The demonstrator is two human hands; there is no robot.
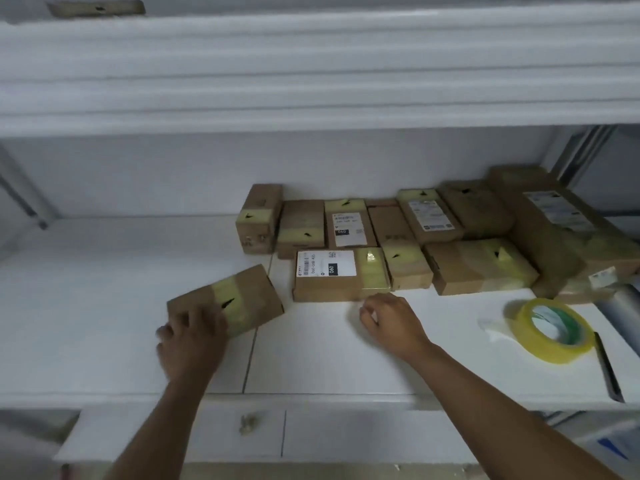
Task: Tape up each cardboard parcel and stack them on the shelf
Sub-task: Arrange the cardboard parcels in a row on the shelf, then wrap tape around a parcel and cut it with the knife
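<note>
A small cardboard parcel [242, 299] with a band of yellowish tape lies tilted on the white shelf [104, 306]. My left hand [188, 341] grips its near left corner. My right hand [389, 322] hovers with loosely curled fingers, holding nothing, just in front of a taped parcel with a white label [341, 275]. Several more taped parcels [450, 237] are packed in rows toward the back right of the shelf. A roll of yellow tape [550, 336] lies flat at the right, with a loose strip trailing to its left.
A dark pen-like tool [607, 368] lies near the shelf's right front edge. Another white shelf [311, 81] hangs low overhead. One parcel [97, 8] sits on the top shelf at upper left. The shelf's front edge [311, 398] runs just below my wrists.
</note>
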